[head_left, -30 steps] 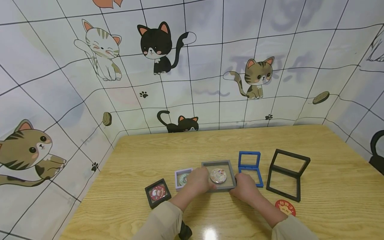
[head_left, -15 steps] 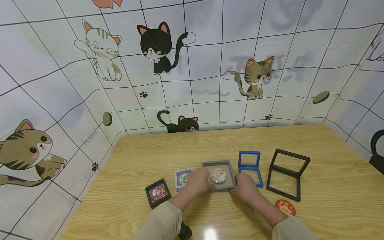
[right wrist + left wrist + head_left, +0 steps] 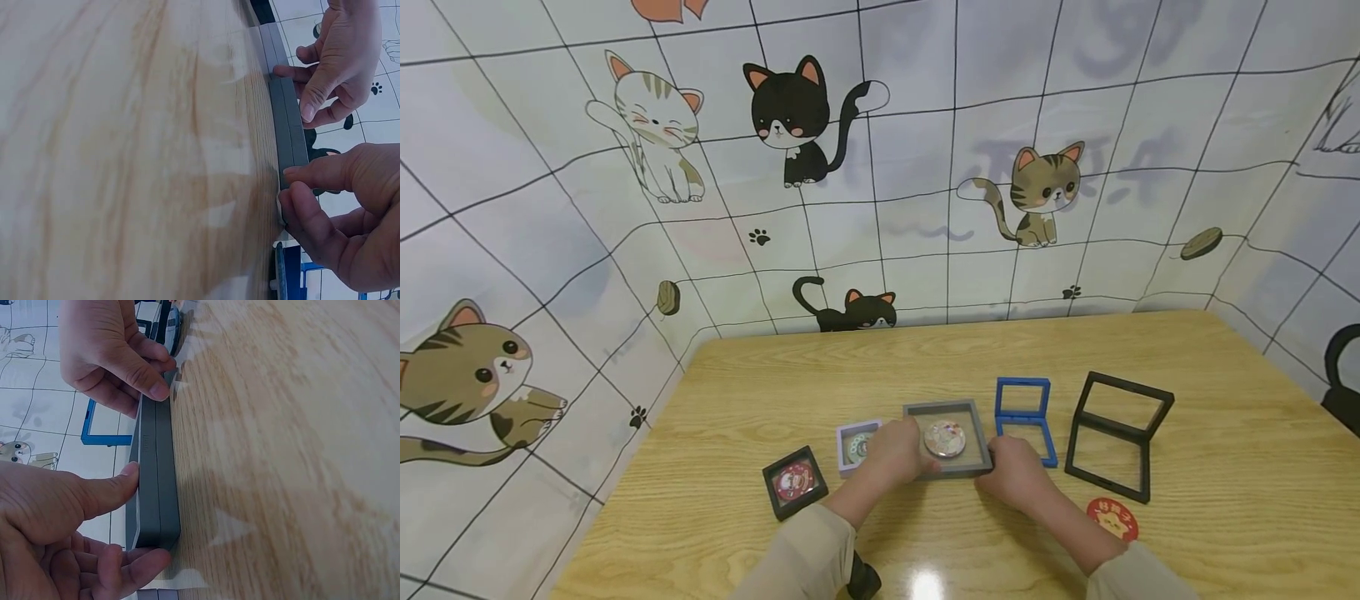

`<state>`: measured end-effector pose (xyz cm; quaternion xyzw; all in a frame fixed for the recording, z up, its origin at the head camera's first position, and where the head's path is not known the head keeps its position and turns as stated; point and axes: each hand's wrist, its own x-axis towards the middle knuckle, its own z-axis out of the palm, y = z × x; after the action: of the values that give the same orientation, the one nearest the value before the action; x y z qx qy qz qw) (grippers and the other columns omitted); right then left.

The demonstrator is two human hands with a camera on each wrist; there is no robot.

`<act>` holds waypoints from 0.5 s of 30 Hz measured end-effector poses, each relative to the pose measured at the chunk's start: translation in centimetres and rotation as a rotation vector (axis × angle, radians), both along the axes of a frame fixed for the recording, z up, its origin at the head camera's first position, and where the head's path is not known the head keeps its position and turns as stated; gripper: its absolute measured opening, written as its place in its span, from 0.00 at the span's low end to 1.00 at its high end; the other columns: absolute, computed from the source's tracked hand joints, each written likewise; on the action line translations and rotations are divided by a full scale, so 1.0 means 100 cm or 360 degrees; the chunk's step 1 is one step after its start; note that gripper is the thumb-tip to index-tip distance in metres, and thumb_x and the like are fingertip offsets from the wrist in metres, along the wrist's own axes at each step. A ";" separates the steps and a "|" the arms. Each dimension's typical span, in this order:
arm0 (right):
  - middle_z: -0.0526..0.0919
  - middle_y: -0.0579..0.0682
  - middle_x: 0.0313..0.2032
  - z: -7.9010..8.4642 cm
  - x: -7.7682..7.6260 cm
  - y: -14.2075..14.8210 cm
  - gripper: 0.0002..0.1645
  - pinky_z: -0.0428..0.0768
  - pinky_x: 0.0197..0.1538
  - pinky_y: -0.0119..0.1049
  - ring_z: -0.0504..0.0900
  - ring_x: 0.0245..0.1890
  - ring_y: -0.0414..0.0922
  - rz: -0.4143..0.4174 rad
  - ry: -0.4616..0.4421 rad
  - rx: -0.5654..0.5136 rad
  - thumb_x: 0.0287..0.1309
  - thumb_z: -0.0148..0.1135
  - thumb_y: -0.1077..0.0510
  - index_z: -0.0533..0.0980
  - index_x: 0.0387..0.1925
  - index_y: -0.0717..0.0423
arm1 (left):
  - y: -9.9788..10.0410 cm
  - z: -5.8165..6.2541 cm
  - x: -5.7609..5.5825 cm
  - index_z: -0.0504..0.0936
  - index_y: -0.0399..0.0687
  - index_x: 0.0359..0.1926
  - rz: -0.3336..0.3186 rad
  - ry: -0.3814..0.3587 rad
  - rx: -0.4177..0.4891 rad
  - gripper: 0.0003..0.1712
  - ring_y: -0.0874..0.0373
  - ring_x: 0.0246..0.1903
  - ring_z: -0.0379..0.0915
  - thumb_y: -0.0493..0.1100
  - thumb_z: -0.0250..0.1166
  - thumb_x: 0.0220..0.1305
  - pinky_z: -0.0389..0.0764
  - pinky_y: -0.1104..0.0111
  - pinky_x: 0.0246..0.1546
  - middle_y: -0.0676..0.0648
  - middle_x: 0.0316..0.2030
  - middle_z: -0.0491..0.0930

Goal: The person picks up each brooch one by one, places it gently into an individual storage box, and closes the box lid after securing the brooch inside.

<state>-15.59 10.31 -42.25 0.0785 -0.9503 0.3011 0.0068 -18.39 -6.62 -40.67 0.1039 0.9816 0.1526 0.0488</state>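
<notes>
A grey floating display frame (image 3: 942,407) lies closed on the wooden table (image 3: 955,542), with a round glittery badge (image 3: 945,439) showing through its window. My left hand (image 3: 893,448) grips its front left corner; in the left wrist view the thumb lies on the top edge and a fingertip reaches around the corner at the tabletop. At the front right corner, my right hand (image 3: 1013,473) pinches the frame between thumb and fingers. The frame's front side (image 3: 157,475) shows a thin seam running along it. My left hand partly covers a small lilac frame (image 3: 842,450) holding a round badge.
On the left sits a black frame (image 3: 770,493) with a red badge inside. A blue frame (image 3: 1024,417) and a larger black frame (image 3: 1120,431) stand unfolded to the right. A red round badge (image 3: 1112,518) lies near my right forearm. Cat-print cloth walls (image 3: 917,258) surround the table.
Both hands stay on the grey frame almost unmoved. My right hand has shifted only slightly; the frames and badges keep their places.
</notes>
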 end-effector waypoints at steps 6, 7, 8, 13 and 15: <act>0.68 0.45 0.13 0.005 0.003 0.001 0.11 0.62 0.20 0.32 0.64 0.16 0.40 -0.0019 -0.0032 0.0004 0.28 0.67 0.68 0.72 0.16 0.60 | 0.001 0.001 0.000 0.74 0.39 0.27 -0.0003 -0.0016 -0.0002 0.26 0.59 0.16 0.63 0.55 0.74 0.38 0.64 0.69 0.12 0.49 0.17 0.70; 0.69 0.45 0.14 0.007 0.004 0.002 0.10 0.63 0.20 0.32 0.66 0.17 0.41 -0.0022 -0.0047 -0.0002 0.29 0.68 0.67 0.73 0.18 0.61 | 0.001 0.001 0.000 0.74 0.39 0.27 0.0000 -0.0011 -0.0008 0.27 0.59 0.17 0.63 0.55 0.74 0.38 0.64 0.69 0.12 0.48 0.17 0.71; 0.71 0.46 0.15 0.009 0.005 0.002 0.11 0.65 0.21 0.33 0.67 0.18 0.41 -0.0023 -0.0051 0.0012 0.31 0.69 0.66 0.75 0.21 0.64 | 0.001 0.001 0.000 0.74 0.39 0.28 0.0008 -0.0013 -0.0014 0.27 0.59 0.17 0.63 0.56 0.74 0.38 0.63 0.69 0.12 0.48 0.17 0.71; 0.76 0.51 0.22 0.019 0.010 0.011 0.22 0.70 0.25 0.36 0.74 0.21 0.42 -0.0006 -0.0048 0.0014 0.38 0.70 0.62 0.75 0.36 0.73 | 0.002 0.000 0.001 0.74 0.42 0.23 0.0031 0.0018 -0.0069 0.27 0.60 0.15 0.60 0.59 0.73 0.37 0.62 0.70 0.11 0.50 0.15 0.69; 0.76 0.52 0.24 0.021 0.013 0.017 0.24 0.69 0.24 0.35 0.75 0.18 0.41 -0.0019 -0.0065 -0.0026 0.42 0.68 0.61 0.73 0.40 0.75 | 0.003 0.001 0.001 0.73 0.43 0.20 0.0013 0.0049 -0.0062 0.26 0.61 0.15 0.60 0.59 0.73 0.36 0.62 0.70 0.12 0.51 0.15 0.69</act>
<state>-14.33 12.01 -40.12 0.0665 -0.9483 0.3102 -0.0103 -18.28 -6.29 -40.61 0.1012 0.9854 0.1321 0.0350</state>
